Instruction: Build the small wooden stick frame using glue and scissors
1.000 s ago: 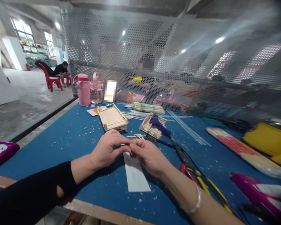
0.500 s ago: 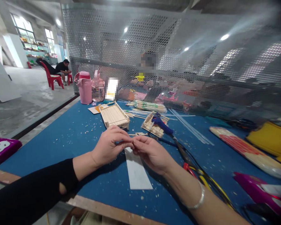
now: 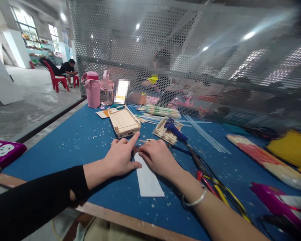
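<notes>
My left hand rests low over the blue table, index finger stretched out and thumb apart, with nothing seen in it. Beside it, my right hand has its fingers bent together and pointing down at the far end of a white paper strip; whatever they pinch is hidden. Short wooden sticks lie just beyond the fingertips. A tray-like piece built of thin wooden sticks stands behind my left hand. Behind my right hand, a blue glue gun lies on a smaller stick-built piece.
A pink thermos and a clear bottle stand at the back left. Bagged sticks and clear glue sticks lie behind. Pliers, cables and a purple power strip occupy the right. A perforated metal screen closes the back.
My hands, fingertips together above the paper before, have come apart and lowered toward the table. The left index finger now points outward. The view has shifted slightly.
</notes>
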`<action>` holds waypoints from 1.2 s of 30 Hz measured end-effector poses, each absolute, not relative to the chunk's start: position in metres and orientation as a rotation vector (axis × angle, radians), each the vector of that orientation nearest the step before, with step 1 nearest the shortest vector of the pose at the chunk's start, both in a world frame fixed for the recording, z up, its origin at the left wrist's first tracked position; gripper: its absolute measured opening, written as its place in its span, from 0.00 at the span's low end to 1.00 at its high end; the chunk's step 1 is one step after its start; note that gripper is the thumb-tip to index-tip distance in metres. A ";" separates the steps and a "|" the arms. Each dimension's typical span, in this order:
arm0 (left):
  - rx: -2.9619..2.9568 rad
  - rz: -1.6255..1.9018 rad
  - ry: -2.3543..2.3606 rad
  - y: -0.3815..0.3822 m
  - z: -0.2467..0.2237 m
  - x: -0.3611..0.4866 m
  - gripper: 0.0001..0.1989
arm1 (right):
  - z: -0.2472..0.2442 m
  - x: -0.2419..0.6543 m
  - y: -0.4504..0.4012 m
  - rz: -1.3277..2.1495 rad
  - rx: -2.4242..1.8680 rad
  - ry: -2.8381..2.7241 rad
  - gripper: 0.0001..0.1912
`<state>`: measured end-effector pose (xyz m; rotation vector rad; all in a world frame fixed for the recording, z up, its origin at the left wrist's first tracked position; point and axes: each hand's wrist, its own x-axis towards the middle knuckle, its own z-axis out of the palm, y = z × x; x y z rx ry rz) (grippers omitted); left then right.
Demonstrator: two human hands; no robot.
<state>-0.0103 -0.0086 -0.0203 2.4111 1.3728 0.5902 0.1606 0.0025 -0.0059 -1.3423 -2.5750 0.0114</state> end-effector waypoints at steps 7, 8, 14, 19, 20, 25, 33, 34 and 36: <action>2.459 0.507 1.408 -0.009 -0.017 -0.011 0.51 | -0.005 0.157 -0.001 -0.226 -1.340 -2.663 0.11; 2.457 0.498 1.404 -0.009 -0.016 -0.011 0.51 | -0.005 0.157 0.000 -0.244 -1.342 -2.673 0.12; 2.447 0.483 1.423 -0.007 -0.014 -0.010 0.51 | -0.002 0.155 0.005 -0.334 -1.390 -2.692 0.11; 2.431 0.487 1.417 -0.007 -0.013 -0.010 0.50 | 0.000 0.156 0.003 -0.370 -1.436 -2.691 0.12; 2.427 0.489 1.419 -0.007 -0.013 -0.010 0.50 | 0.000 0.157 0.003 -0.373 -1.440 -2.695 0.12; 2.415 0.493 1.400 -0.007 -0.012 -0.010 0.50 | 0.002 0.157 0.003 -0.384 -1.468 -2.708 0.12; 2.400 0.476 1.408 -0.007 -0.011 -0.010 0.48 | 0.004 0.157 0.001 -0.338 -1.516 -2.697 0.11; 2.398 0.478 1.412 -0.007 -0.011 -0.010 0.48 | 0.004 0.157 0.000 -0.324 -1.520 -2.689 0.11; 2.389 0.485 1.406 -0.007 -0.012 -0.010 0.48 | 0.005 0.158 -0.001 -0.267 -1.497 -2.708 0.10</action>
